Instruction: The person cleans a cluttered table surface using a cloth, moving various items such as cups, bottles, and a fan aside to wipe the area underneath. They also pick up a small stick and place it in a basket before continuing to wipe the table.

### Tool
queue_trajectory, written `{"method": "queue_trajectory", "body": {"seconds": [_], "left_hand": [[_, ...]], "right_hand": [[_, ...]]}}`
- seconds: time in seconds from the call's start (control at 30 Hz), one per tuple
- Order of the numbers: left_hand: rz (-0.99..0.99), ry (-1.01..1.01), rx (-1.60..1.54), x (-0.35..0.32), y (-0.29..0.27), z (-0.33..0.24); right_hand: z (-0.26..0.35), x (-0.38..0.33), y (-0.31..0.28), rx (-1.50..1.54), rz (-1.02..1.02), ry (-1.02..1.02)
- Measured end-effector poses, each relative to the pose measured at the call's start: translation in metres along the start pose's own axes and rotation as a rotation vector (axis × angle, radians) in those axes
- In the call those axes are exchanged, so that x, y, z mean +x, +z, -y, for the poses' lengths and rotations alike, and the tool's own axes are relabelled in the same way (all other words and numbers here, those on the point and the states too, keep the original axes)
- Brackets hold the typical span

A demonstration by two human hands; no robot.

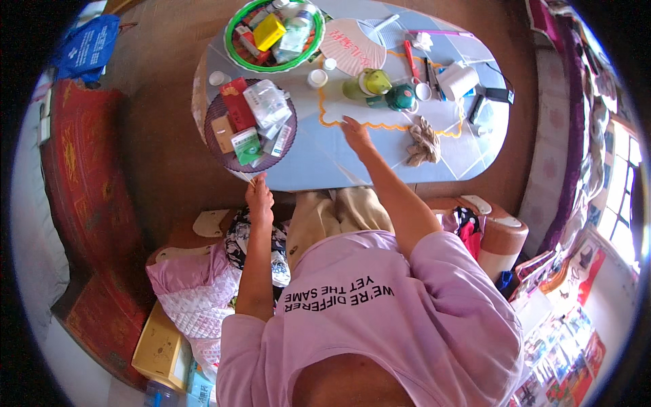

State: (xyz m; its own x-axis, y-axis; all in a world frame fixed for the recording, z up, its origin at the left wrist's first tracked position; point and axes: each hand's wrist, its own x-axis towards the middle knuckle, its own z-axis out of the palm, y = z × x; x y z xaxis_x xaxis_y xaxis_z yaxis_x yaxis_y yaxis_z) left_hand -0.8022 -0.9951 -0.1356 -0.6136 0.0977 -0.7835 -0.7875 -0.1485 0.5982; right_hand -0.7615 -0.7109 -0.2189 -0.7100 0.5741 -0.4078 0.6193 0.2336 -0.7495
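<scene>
My left hand point(260, 198) is at the table's near edge, just below the round purple tray point(215, 139). Its fingers are closed on a thin pale stick point(244, 178), too small to name more closely. On the tray lie a red box point(237, 102), a clear plastic bag of white things point(266, 105), a green-and-white box point(246, 146) and a brown box point(222, 134). Over the middle of the table, my right hand point(356, 136) reaches forward with its fingers stretched out and nothing visible in them. It is near the tablecloth's wavy yellow line, short of two green bottles point(399, 98).
A green-rimmed basket point(229, 51) full of packages stands far left, beside a pale hand fan point(346, 44). White jars point(317, 79) sit mid-table. A crumpled cloth point(424, 142), a paper roll point(458, 81) and a red-handled tool point(411, 57) lie to the right.
</scene>
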Motion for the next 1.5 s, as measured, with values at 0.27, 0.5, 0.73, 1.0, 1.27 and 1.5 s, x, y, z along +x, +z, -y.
{"method": "queue_trajectory", "body": {"seconds": [0.27, 0.5, 0.73, 1.0, 1.27, 1.5], "left_hand": [[0.006, -0.017, 0.137, -0.014, 0.047, 0.020], [0.090, -0.148, 0.091, -0.025, 0.094, 0.045], [0.200, -0.302, -0.082, -0.030, 0.123, 0.074], [0.285, -0.380, -0.215, -0.008, 0.123, 0.079], [0.203, -0.400, -0.126, 0.017, 0.077, 0.075], [-0.145, -0.356, -0.125, 0.034, 0.007, 0.074]], "right_hand": [[-0.164, -0.034, -0.131, -0.374, -0.309, 0.054], [-0.188, -0.021, -0.198, -0.427, -0.265, 0.268], [-0.218, -0.005, -0.212, -0.520, -0.211, 0.259], [-0.252, 0.009, -0.186, -0.497, -0.190, 0.125], [-0.182, -0.008, -0.119, -0.549, -0.166, 0.281], [-0.099, -0.036, 0.047, -0.597, -0.022, -0.303]]}}
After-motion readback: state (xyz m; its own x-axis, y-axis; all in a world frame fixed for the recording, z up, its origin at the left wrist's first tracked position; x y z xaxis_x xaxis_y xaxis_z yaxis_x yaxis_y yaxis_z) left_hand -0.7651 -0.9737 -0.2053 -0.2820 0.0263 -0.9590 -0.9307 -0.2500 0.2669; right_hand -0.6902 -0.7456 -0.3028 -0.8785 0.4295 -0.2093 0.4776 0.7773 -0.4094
